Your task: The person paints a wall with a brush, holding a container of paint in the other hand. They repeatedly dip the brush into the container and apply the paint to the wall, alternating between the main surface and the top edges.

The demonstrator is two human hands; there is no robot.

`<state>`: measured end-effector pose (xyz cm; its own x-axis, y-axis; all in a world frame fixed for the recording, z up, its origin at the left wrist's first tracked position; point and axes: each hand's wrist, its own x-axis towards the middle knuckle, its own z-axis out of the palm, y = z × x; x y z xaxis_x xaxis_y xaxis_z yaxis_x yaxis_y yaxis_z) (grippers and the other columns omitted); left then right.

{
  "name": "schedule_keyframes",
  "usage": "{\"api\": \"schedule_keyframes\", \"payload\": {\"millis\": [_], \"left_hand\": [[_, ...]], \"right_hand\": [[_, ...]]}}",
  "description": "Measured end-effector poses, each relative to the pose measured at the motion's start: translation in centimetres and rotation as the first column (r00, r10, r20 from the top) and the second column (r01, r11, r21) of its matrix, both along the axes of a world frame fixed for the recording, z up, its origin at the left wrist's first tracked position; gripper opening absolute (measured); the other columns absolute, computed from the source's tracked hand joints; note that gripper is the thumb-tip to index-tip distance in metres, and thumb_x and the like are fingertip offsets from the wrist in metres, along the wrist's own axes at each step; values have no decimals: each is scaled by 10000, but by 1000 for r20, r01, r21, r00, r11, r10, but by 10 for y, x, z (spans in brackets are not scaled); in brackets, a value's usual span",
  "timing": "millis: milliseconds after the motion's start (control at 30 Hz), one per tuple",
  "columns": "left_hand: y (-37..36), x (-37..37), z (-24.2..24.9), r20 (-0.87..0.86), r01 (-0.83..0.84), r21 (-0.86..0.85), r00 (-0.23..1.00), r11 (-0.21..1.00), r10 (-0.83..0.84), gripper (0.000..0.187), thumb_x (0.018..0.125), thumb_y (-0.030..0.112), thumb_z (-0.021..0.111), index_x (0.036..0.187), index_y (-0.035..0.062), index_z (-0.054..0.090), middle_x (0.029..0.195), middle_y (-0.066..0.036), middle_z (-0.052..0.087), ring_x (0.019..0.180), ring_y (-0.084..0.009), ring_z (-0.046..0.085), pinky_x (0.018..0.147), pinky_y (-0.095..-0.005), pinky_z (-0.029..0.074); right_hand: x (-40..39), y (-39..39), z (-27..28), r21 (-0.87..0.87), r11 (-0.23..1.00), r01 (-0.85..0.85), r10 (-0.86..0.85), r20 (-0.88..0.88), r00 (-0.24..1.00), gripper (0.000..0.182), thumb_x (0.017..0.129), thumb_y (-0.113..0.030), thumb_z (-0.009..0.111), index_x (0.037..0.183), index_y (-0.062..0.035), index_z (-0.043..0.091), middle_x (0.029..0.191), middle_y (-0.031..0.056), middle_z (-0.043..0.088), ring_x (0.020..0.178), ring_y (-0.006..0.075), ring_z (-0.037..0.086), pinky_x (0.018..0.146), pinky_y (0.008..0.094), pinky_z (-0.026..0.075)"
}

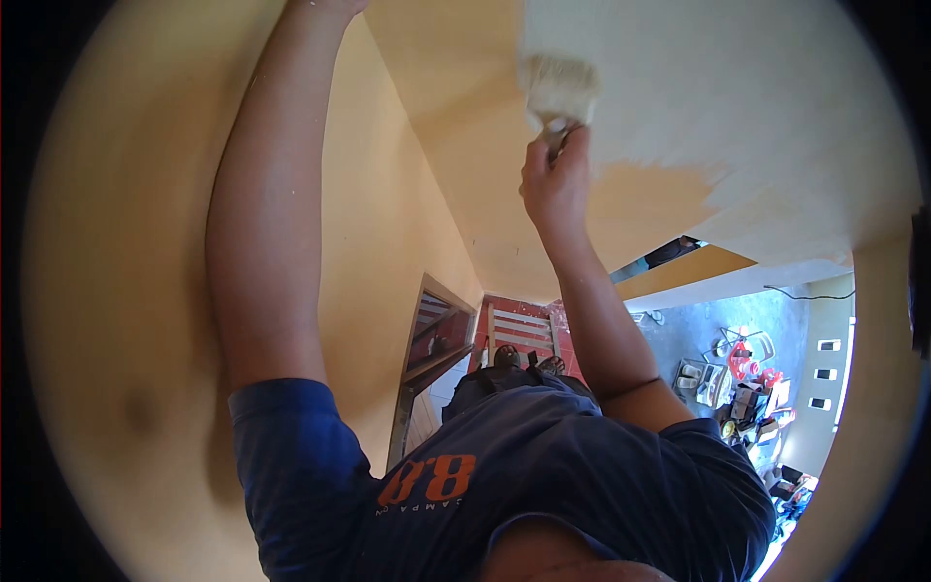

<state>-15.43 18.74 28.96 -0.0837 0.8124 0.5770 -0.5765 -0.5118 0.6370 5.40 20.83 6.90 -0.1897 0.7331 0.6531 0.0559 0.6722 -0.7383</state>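
Note:
My right hand [561,184] is closed around the handle of a wide paintbrush [562,85], bristles pointing up. The brush is slightly blurred and lies against or just before the wall, at the border of a pale painted area [698,87] and yellow wall [456,87]. My left arm reaches up along the yellow side wall [126,242]. Only the base of my left hand [339,5] shows at the top edge; its fingers are out of view.
Below my feet [529,359] is a slatted wooden piece [524,330] over red flooring. A framed opening [427,339] is in the left wall. Far down at right, chairs [747,344] and cluttered items [752,403] stand on a grey floor [689,320].

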Motion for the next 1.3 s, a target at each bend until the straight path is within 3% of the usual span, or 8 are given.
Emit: {"api": "schedule_keyframes", "payload": {"millis": [133,233,367,467,533,800,900,1300], "left_hand": [[3,-4,-4,-59,-15,56,998,998,18,835,657,441,753,1285,65,351,1217,-92,474,1163,-235,448,997,-395,374],[11,-22,-16,-420,-553,270,669,788,614,743,715,346,719,1300,75,351,1256,-77,461,1199,-233,418,1026,-399,336],[-3,-2,-6,-456,-535,224,681,815,573,685,713,273,733,1274,58,403,1227,-59,494,1169,-209,441,998,-359,356],[-3,5,-4,-430,-542,301,658,785,618,700,660,317,757,1232,52,453,1151,-66,538,1108,-202,478,940,-349,387],[-5,6,-4,-435,-551,270,662,790,610,708,653,333,757,1229,51,455,1149,-68,539,1104,-199,480,936,-348,388],[7,-9,-12,-341,-526,271,731,806,591,728,700,276,749,1287,53,382,1227,-56,484,1179,-193,418,1006,-341,329],[2,-4,-8,-296,-593,222,715,774,633,705,711,248,739,1284,48,380,1228,-53,481,1185,-187,407,1020,-341,309],[-1,4,5,-292,-596,380,648,707,703,654,677,264,758,1214,49,454,1137,-61,533,1071,-172,495,903,-325,417]], "right_hand": [[-1,4,-108,-186,982,44,5,257,966,344,789,-57,508,1091,23,362,706,278,534,636,473,521,539,512,410],[26,-10,-135,-235,972,-4,86,339,937,373,802,-74,495,1137,3,350,757,318,549,698,498,535,557,527,420],[60,-4,-96,-193,957,-217,241,111,964,354,825,-37,515,1143,-5,361,810,220,605,660,308,614,543,388,477],[79,8,-16,-300,929,-215,256,106,961,385,799,-45,553,1127,7,359,756,219,593,638,354,609,549,410,470],[93,19,54,-64,993,-102,119,394,911,313,798,-43,573,1074,-8,428,707,184,583,570,270,599,479,356,440],[55,17,250,697,690,197,-355,88,931,308,764,-8,527,1062,-58,469,804,237,553,714,416,560,598,470,455],[27,1,284,497,823,276,-433,233,871,182,800,-33,520,975,-10,564,839,140,609,765,322,606,680,425,484],[45,16,116,186,982,24,-120,526,842,339,753,-29,522,1089,-48,483,731,243,573,723,422,582,639,499,469]]}}
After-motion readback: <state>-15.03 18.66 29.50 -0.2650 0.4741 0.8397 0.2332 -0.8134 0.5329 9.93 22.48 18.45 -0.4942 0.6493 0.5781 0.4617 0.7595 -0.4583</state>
